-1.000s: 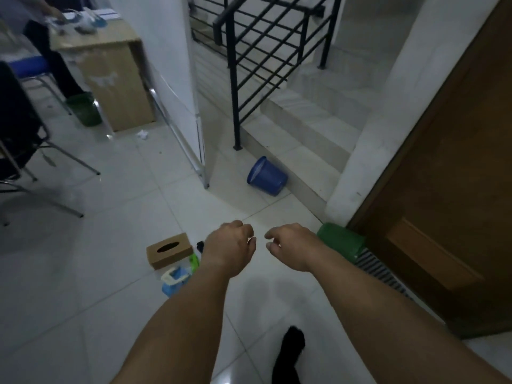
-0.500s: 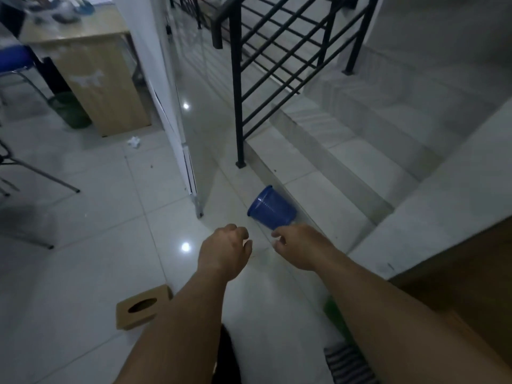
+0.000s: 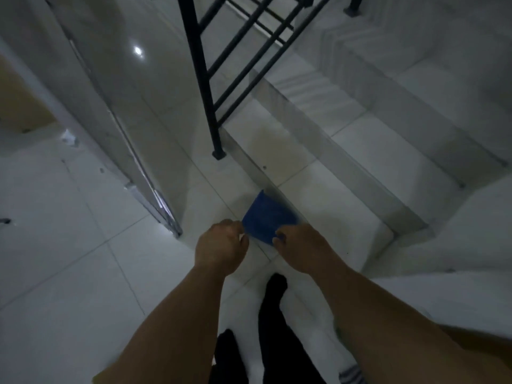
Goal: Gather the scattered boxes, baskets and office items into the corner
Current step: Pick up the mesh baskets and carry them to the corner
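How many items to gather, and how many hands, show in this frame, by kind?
Blue basket: 1
Hands: 2, the left hand and the right hand
Total: 3
Blur hides whether either hand has a grip on the basket.

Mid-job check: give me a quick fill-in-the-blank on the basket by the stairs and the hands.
1. The basket is ___ in colour.
2. It lies tipped on its ___ beside the lowest step.
3. Of the left hand and right hand, ___ are at the basket.
4. The railing post behind it is ___.
Missing words: blue; side; both; black.
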Demonstrator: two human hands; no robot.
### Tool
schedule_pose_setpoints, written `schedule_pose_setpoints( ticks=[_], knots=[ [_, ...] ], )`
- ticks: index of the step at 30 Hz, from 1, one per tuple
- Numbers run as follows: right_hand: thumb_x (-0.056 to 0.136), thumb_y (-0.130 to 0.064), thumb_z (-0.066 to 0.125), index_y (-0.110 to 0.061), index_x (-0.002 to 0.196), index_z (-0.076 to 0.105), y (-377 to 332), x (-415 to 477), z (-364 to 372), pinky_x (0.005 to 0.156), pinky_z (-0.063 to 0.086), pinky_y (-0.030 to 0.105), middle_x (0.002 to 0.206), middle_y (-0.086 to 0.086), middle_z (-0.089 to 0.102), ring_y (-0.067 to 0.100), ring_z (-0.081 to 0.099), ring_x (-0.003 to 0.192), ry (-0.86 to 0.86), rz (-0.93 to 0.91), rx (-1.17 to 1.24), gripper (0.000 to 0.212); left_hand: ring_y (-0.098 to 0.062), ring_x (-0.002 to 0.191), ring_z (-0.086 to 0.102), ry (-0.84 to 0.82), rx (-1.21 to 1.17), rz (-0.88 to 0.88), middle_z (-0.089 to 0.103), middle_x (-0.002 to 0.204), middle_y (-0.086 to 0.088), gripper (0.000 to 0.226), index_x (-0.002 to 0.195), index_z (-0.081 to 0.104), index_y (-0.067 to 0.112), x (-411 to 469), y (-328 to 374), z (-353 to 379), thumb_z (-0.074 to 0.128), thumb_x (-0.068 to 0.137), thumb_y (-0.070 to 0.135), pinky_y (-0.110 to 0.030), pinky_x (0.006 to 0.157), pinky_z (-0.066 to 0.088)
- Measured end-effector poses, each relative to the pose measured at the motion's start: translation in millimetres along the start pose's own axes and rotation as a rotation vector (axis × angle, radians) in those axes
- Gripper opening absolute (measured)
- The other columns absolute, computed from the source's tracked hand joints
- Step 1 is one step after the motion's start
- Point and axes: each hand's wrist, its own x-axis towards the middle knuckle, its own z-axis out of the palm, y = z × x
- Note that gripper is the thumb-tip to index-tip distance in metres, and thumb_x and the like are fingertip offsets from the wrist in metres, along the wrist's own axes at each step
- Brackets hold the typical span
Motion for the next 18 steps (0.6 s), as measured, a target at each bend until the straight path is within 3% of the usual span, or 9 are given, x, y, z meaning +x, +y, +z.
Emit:
schedule_pose_setpoints(
  ticks=[5,10,14,16,18],
  knots=[
    [0.101,-0.037,0.041,-0.016,0.084,0.05,13.8,144.0,6.2,0.071,0.049,0.031,0.093,0.008,0.065,0.025,0.06,0.085,-0.016,0.033,0.019,0.028,-0.019,0.092,0.06,-0.01,-0.081,-0.146,0.064,0.102,-0.001,0.027,0.105,0.067,0.018,120.6,-28.4,49.9,0.053,0.094,0.038,-0.031,0.075,0.05],
    [0.103,-0.033,0.036,-0.013,0.109,0.061,31.4,277.8,55.7,0.069,0.044,0.027,0.106,0.007,0.066,0.025,0.061,0.093,-0.083,0.02,-0.035,0.033,-0.019,0.091,0.06,-0.015,-0.208,-0.233,0.065,0.101,-0.003,0.022,0.106,0.068,0.015,213.4,-68.0,133.6,0.059,0.094,0.032,-0.022,0.073,0.037],
    [0.102,-0.028,0.043,-0.011,0.118,0.055,43.2,375.9,98.3,0.077,0.05,0.032,0.113,0.01,0.063,0.028,0.061,0.099,-0.203,0.054,-0.135,0.027,-0.014,0.088,0.055,-0.073,-0.275,-0.265,0.064,0.104,-0.002,0.021,0.105,0.066,0.016,269.6,-96.2,199.7,0.055,0.096,0.032,-0.023,0.073,0.038],
    [0.099,-0.026,0.05,-0.012,0.127,0.05,43.7,415.9,115.7,0.087,0.051,0.038,0.123,0.01,0.058,0.027,0.058,0.109,-0.301,0.07,-0.199,0.031,-0.012,0.086,0.055,-0.096,-0.291,-0.287,0.063,0.103,-0.001,0.023,0.104,0.065,0.016,288.7,-108.6,220.9,0.052,0.097,0.034,-0.025,0.074,0.042],
    [0.099,-0.028,0.05,-0.013,0.129,0.048,45.6,446.8,134.6,0.087,0.05,0.038,0.127,0.009,0.056,0.027,0.055,0.112,-0.335,0.115,-0.237,0.034,-0.014,0.088,0.057,-0.134,-0.309,-0.312,0.063,0.104,-0.002,0.025,0.105,0.065,0.015,303.0,-118.4,241.1,0.051,0.097,0.035,-0.031,0.078,0.049]
  ],
)
